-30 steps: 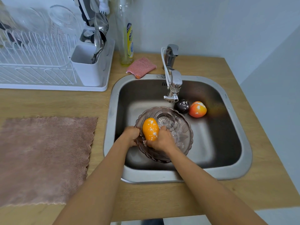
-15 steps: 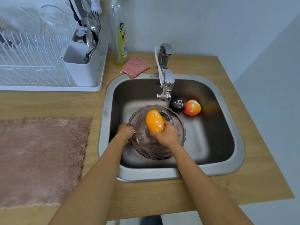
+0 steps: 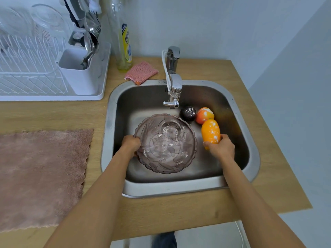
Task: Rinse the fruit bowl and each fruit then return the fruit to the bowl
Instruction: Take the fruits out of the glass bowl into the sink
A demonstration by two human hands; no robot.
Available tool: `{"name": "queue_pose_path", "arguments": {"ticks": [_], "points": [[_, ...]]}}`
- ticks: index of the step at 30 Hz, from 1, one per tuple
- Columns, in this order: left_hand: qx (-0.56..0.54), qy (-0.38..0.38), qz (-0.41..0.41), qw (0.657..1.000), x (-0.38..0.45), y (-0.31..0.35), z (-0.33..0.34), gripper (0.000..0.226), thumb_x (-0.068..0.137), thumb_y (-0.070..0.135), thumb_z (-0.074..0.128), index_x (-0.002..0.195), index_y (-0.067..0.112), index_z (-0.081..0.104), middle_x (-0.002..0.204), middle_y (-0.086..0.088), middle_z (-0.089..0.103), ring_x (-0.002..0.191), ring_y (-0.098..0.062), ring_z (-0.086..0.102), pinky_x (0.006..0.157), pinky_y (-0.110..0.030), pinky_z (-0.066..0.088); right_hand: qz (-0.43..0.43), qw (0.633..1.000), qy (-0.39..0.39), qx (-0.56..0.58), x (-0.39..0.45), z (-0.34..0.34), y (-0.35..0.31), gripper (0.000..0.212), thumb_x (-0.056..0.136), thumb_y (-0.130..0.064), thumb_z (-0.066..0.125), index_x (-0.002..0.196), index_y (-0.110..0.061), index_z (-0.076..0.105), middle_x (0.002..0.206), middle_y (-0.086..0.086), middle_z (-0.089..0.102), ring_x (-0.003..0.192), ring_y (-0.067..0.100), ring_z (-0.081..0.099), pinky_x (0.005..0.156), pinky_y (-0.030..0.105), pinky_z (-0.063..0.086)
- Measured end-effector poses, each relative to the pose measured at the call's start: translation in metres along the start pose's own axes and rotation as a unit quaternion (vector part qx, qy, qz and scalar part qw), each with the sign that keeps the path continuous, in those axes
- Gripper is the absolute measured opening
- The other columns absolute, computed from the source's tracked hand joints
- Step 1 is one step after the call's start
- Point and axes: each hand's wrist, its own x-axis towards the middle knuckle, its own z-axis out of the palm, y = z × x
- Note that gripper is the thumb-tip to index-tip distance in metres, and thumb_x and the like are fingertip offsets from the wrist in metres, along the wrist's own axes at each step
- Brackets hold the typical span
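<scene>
Head view: the left hand (image 3: pixel 131 143) is clenched on the near-left rim of the glass bowl (image 3: pixel 165 144), which sits tilted in the sink (image 3: pixel 250 158) below the tap (image 3: pixel 172 90), and white specks dot its inside. The right hand (image 3: pixel 221 147) grasps the lower end of an orange fruit (image 3: pixel 211 131), held upright just right of the bowl and close to the 2 fruits lying at the back, a dark one (image 3: pixel 188 113) and a red-orange one (image 3: pixel 204 115). I judge the main risk is slippage: wet glass held by 1 rim could slide and knock the steel, and the smooth fruit, gripped only at its base, could squirt out. No water stream is visible, so the specks may stay.
</scene>
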Motion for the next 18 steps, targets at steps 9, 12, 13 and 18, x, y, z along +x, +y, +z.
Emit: {"name": "queue_pose_path", "arguments": {"ticks": [9, 12, 13, 18], "points": [[-0.003, -0.005, -0.006, 1.000, 0.000, -0.001, 0.000, 0.030, 0.095, 0.007, 0.043, 0.121, 0.000, 0.057, 0.114, -0.022, 0.061, 0.103, -0.039, 0.062, 0.078, -0.043, 0.051, 0.051, 0.994, -0.058, -0.073, 0.013, 0.008, 0.000, 0.074, 0.071, -0.029, 0.083, 0.131, -0.006, 0.047, 0.133, 0.018, 0.052, 0.119, 0.037, 0.053, 0.091, 0.040, 0.047], [-0.005, -0.007, -0.009, 1.000, 0.000, -0.001, -0.001, 0.030, 0.095, 0.007, 0.044, 0.122, 0.002, 0.057, 0.121, -0.023, 0.060, 0.108, -0.041, 0.061, 0.083, -0.047, 0.054, 0.061, 0.993, -0.059, -0.084, 0.017, 0.010, -0.001, 0.075, 0.072, -0.028, 0.082, 0.133, -0.005, 0.045, 0.136, 0.018, 0.050, 0.121, 0.037, 0.052, 0.092, 0.040, 0.046], [-0.004, -0.007, -0.012, 1.000, 0.001, -0.001, -0.001, 0.031, 0.096, 0.007, 0.044, 0.123, 0.002, 0.057, 0.121, -0.023, 0.060, 0.108, -0.041, 0.061, 0.084, -0.048, 0.054, 0.064, 0.993, -0.060, -0.083, 0.018, 0.011, -0.002, 0.076, 0.072, -0.028, 0.082, 0.133, -0.005, 0.044, 0.136, 0.018, 0.049, 0.122, 0.037, 0.051, 0.093, 0.040, 0.046], [-0.002, -0.009, -0.010, 1.000, 0.003, -0.002, 0.000, 0.031, 0.096, 0.008, 0.043, 0.124, 0.004, 0.056, 0.122, -0.022, 0.060, 0.109, -0.041, 0.061, 0.080, -0.046, 0.054, 0.066, 0.994, -0.057, -0.071, 0.022, 0.014, -0.003, 0.076, 0.075, -0.027, 0.080, 0.135, -0.004, 0.039, 0.138, 0.020, 0.047, 0.124, 0.038, 0.049, 0.095, 0.042, 0.045]]}}
